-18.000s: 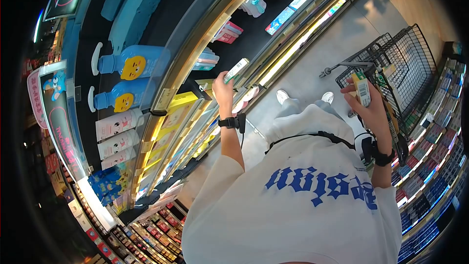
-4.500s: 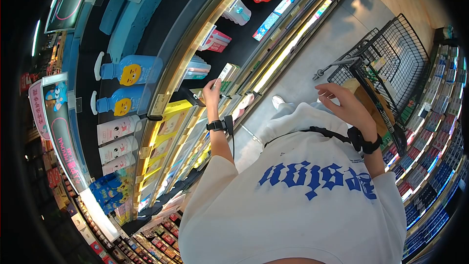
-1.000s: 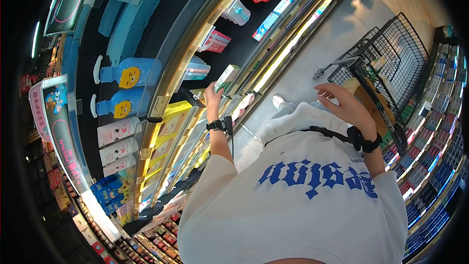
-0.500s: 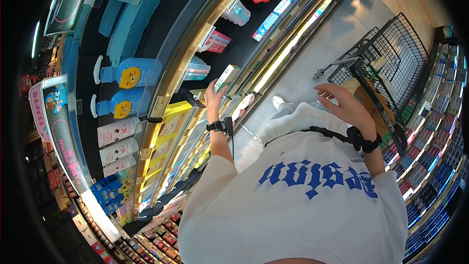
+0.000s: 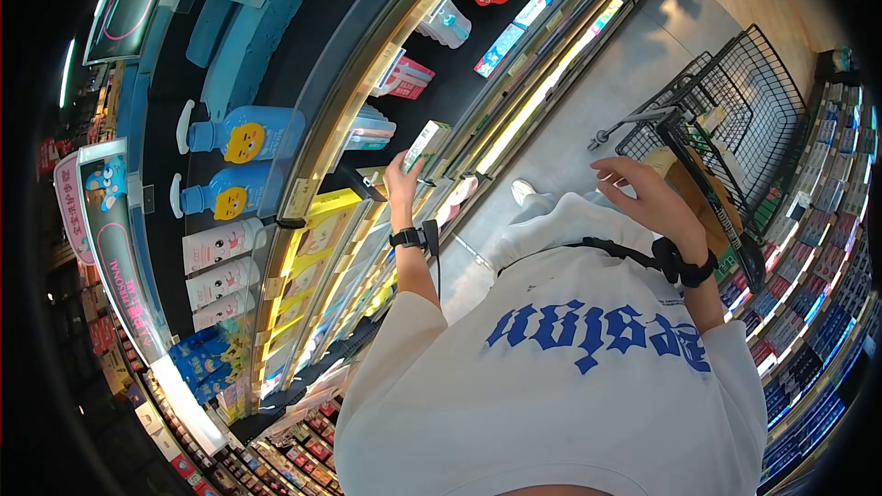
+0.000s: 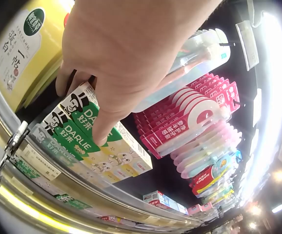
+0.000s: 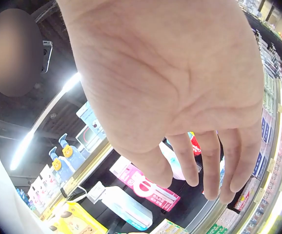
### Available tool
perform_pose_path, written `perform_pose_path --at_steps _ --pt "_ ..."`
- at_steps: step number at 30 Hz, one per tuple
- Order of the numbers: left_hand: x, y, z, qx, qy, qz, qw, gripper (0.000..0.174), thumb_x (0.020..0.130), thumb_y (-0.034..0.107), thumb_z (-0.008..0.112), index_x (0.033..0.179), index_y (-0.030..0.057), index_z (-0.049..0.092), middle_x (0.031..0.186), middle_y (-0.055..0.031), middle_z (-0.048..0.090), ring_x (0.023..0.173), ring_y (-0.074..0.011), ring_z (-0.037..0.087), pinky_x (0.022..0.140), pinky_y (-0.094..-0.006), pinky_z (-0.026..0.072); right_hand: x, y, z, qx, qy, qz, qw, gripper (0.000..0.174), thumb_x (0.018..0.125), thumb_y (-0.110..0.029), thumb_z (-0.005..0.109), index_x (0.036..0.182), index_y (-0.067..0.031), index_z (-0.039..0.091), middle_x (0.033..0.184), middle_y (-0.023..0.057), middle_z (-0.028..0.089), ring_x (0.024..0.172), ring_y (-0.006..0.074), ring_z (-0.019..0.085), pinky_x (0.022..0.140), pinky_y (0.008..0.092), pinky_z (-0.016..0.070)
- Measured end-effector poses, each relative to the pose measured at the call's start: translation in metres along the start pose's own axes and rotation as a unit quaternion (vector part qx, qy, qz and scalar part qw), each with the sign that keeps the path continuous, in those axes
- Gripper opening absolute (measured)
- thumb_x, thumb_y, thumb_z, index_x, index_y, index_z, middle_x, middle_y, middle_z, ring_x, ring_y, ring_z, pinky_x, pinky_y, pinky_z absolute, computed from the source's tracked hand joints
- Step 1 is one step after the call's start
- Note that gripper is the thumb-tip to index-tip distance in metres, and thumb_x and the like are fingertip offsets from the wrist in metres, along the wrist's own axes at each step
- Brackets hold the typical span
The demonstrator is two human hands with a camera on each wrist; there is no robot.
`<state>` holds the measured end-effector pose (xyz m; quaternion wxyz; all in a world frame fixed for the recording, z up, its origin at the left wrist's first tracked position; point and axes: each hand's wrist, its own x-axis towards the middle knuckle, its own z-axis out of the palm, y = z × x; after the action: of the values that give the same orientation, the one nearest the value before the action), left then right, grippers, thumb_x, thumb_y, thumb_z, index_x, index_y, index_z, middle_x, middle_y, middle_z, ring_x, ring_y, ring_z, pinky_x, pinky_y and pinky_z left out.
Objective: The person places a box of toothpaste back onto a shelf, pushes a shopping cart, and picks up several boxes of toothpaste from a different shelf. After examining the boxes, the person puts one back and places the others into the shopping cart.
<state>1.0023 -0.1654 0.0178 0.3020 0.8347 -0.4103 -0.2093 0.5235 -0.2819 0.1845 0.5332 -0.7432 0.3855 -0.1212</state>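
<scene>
My left hand (image 5: 400,186) reaches onto a lit shelf and holds the end of a green and white Darlie toothpaste box (image 6: 126,146). In the left wrist view, the thumb lies on its printed front and the fingers go behind its end. Another matching toothpaste box (image 6: 65,139) lies against it, behind the clear shelf lip. My right hand (image 5: 654,202) hangs in front of the body with nothing in it. Its fingers are loosely bent, and the right wrist view shows the bare palm.
Hanging pink toothbrush packs (image 6: 180,119) and a yellow box (image 6: 26,44) flank the toothpaste. Blue pump bottles (image 5: 243,136) stand on the upper shelf. At the right is a black wire shopping cart (image 5: 781,92) with a brown bag (image 5: 703,197) inside. More stocked shelves (image 5: 827,248) lie beyond.
Eighteen seconds ago each hand held a small box and the left one was raised off the shelf; the right hand is now empty. Over the last second both hands stay almost still.
</scene>
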Motion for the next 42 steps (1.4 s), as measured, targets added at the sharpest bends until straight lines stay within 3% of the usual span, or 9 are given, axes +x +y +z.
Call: perform_pose_path --at_steps 16,20,22,25,28,33,36,40,42 --pt "0.002 0.0 0.0 0.006 -0.003 0.001 1.0 0.041 0.086 0.024 0.083 0.119 0.0006 0.073 0.098 -0.0176 0.077 0.089 -0.0254 0.075 0.084 -0.0374 0.0558 -0.001 -0.001 -0.002 -0.006 -0.007 -0.003 1.0 0.034 0.102 -0.013 0.065 0.133 -0.0004 0.062 0.114 0.0147 0.071 0.102 0.0222 0.07 0.086 0.0328 0.0571" --pt "0.002 -0.003 0.0 0.008 -0.003 0.001 1.0 0.045 0.086 0.026 0.085 0.119 -0.0021 0.073 0.098 -0.0147 0.077 0.087 -0.0188 0.071 0.083 -0.0341 0.055 -0.001 -0.001 -0.001 -0.006 -0.007 -0.006 1.0 0.034 0.102 -0.013 0.065 0.133 -0.0006 0.062 0.114 0.0145 0.071 0.102 0.0219 0.07 0.085 0.0326 0.057" --pt "0.002 -0.002 0.001 0.013 -0.003 0.002 1.0 0.045 0.086 0.026 0.085 0.119 -0.002 0.073 0.098 -0.0149 0.077 0.087 -0.0188 0.072 0.083 -0.0341 0.0551 -0.001 -0.003 -0.001 0.008 0.002 0.004 1.0 0.035 0.101 -0.022 0.066 0.129 0.0003 0.066 0.118 0.0178 0.071 0.098 0.0249 0.072 0.085 0.0353 0.0561" --pt "0.001 -0.003 0.002 0.012 0.009 0.0 1.0 0.042 0.086 0.025 0.084 0.118 0.0002 0.074 0.097 -0.0183 0.077 0.089 -0.0265 0.075 0.084 -0.0377 0.0558 0.0 0.002 0.0 -0.003 -0.007 -0.006 1.0 0.033 0.102 -0.013 0.065 0.133 -0.0012 0.063 0.113 0.0136 0.071 0.102 0.0216 0.07 0.084 0.032 0.0569" --pt "0.0 -0.003 0.002 0.004 0.006 -0.005 1.0 0.045 0.086 0.026 0.084 0.122 0.0007 0.073 0.103 -0.0197 0.077 0.092 -0.0293 0.075 0.087 -0.0388 0.056 0.0 0.0 -0.001 -0.006 -0.008 -0.001 1.0 0.033 0.102 -0.014 0.065 0.133 -0.0013 0.063 0.113 0.0135 0.071 0.101 0.0216 0.07 0.083 0.0317 0.0568" --pt "-0.008 -0.017 0.006 0.024 0.044 0.031 0.998 0.074 0.083 0.024 0.085 0.147 0.0051 0.055 0.139 -0.0252 0.061 0.125 -0.0394 0.06 0.108 -0.0457 0.0467 -0.001 -0.001 0.0 0.0 -0.003 0.002 1.0 0.033 0.102 -0.013 0.065 0.133 -0.0012 0.063 0.113 0.0138 0.071 0.101 0.0218 0.07 0.083 0.032 0.0568" --pt "-0.023 -0.025 0.004 0.021 0.038 -0.005 0.999 0.079 0.084 0.02 0.083 0.153 0.0057 0.046 0.143 -0.025 0.056 0.131 -0.0414 0.054 0.112 -0.0467 0.0425 -0.002 0.001 0.001 0.004 0.003 0.002 1.0 0.033 0.102 -0.013 0.065 0.132 -0.0011 0.063 0.113 0.014 0.071 0.101 0.0219 0.07 0.083 0.0325 0.0567" --pt "-0.033 -0.039 0.01 0.047 0.072 -0.002 0.996 0.075 0.088 0.017 0.079 0.154 0.0081 0.044 0.142 -0.0241 0.057 0.128 -0.041 0.056 0.111 -0.0462 0.0429 -0.001 0.002 0.001 0.0 -0.002 0.006 1.0 0.033 0.102 -0.013 0.066 0.132 -0.0006 0.063 0.113 0.0144 0.071 0.101 0.022 0.07 0.084 0.033 0.0565" --pt "-0.033 -0.045 0.013 0.004 0.114 -0.011 0.993 0.068 0.088 0.014 0.079 0.149 0.0035 0.05 0.129 -0.0216 0.064 0.114 -0.0316 0.065 0.1 -0.0409 0.0513 0.0 0.001 0.002 0.004 0.004 0.004 1.0 0.033 0.101 -0.017 0.067 0.13 -0.0006 0.065 0.113 0.0147 0.071 0.099 0.0229 0.07 0.083 0.0334 0.0565"
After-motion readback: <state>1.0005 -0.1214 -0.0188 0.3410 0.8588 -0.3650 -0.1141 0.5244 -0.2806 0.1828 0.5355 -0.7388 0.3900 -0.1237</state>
